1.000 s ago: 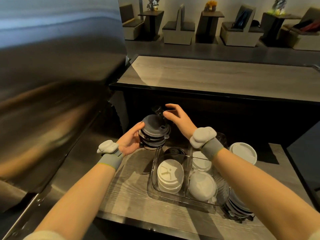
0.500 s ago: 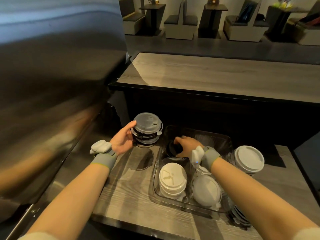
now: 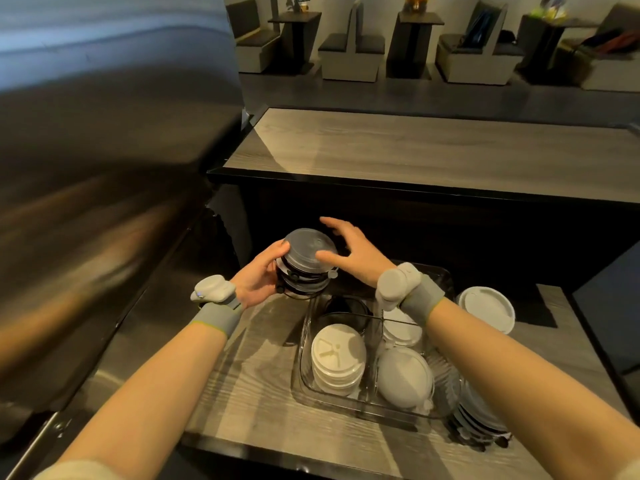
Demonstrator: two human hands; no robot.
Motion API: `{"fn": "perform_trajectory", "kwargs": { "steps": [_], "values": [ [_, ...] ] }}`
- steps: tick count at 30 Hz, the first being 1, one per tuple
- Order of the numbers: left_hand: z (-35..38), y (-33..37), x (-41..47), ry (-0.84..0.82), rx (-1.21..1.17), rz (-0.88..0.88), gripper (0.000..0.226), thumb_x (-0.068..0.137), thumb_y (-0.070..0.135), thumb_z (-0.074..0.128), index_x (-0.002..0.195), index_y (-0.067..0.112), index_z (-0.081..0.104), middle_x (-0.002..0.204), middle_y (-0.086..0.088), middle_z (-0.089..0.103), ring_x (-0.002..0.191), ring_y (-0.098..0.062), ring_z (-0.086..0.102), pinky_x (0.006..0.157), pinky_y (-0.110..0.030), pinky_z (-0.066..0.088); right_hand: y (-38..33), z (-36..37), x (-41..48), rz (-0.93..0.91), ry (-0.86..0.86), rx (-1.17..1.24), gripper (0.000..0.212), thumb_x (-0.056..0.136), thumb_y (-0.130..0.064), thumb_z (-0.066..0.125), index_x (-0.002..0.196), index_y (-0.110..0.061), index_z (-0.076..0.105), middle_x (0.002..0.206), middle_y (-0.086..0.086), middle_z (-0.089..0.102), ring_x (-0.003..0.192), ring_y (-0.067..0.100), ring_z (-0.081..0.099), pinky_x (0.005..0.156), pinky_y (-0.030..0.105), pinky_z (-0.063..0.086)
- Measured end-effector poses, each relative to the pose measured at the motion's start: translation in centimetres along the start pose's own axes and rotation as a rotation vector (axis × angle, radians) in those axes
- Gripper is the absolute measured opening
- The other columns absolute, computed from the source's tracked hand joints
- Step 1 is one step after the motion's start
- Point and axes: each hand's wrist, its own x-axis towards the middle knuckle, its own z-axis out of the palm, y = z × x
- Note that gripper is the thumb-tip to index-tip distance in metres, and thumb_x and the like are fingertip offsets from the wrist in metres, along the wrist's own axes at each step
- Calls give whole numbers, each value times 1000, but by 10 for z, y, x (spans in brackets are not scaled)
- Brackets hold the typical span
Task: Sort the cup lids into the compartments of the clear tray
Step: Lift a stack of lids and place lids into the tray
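My left hand [image 3: 258, 275] grips a stack of dark and translucent lids [image 3: 304, 268] from its left side, held just beyond the far left corner of the clear tray [image 3: 301, 368]. My right hand [image 3: 349, 251] hovers at the top of that stack with fingers spread, thumb touching the top lid. In the tray, a stack of white lids [image 3: 337, 358] fills the near left compartment, a domed white lid [image 3: 403, 379] the near right, flat white lids [image 3: 401, 330] the far right, and a black lid [image 3: 346, 306] the far left.
A stack of white lids [image 3: 486, 308] stands right of the tray, and another lid stack [image 3: 478, 420] sits at its near right corner. A steel appliance wall [image 3: 104, 185] rises on the left. A raised wooden counter [image 3: 433, 150] lies beyond the low wooden shelf [image 3: 249, 393].
My right hand left the tray's far left compartment, where a black lid now lies, and rose back to the top of the stack in my left hand.
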Motion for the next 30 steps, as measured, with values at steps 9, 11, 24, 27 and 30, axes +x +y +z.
{"fn": "perform_trajectory", "kwargs": {
  "steps": [9,11,24,27,30],
  "values": [
    [26,-8,-9,-3,-19,19,32,94,40,40,115,26,59,95,3,76,90,-14,71,69,-30,57,-4,-6,-21,-13,68,158,65,79,-33,70,134,-23,39,128,-2,48,116,11,46,88,15,38],
    [32,-11,-11,5,-37,42,24,96,31,40,109,28,60,92,6,76,88,-12,71,73,-31,56,-4,-13,-26,30,54,272,59,83,-30,66,134,-24,37,124,-4,47,114,11,47,88,17,38],
    [65,-36,-19,167,-174,92,45,96,31,44,137,13,43,106,-4,68,90,-16,66,73,-28,55,48,-48,-121,118,-384,-399,54,73,-41,71,119,-28,46,115,3,47,107,17,43,90,30,40],
    [75,-40,-25,180,-196,98,41,96,31,44,134,13,45,104,-4,64,86,-15,66,65,-24,58,60,-38,-137,97,-505,-628,58,71,-42,70,120,-27,43,117,5,43,112,23,40,91,37,38],
    [82,-44,-32,172,-198,82,33,96,31,44,126,16,48,98,-3,66,82,-14,67,65,-25,58,67,-26,-140,36,-602,-852,64,72,-41,71,126,-24,42,124,10,44,115,29,41,93,39,38]
  ]
}}
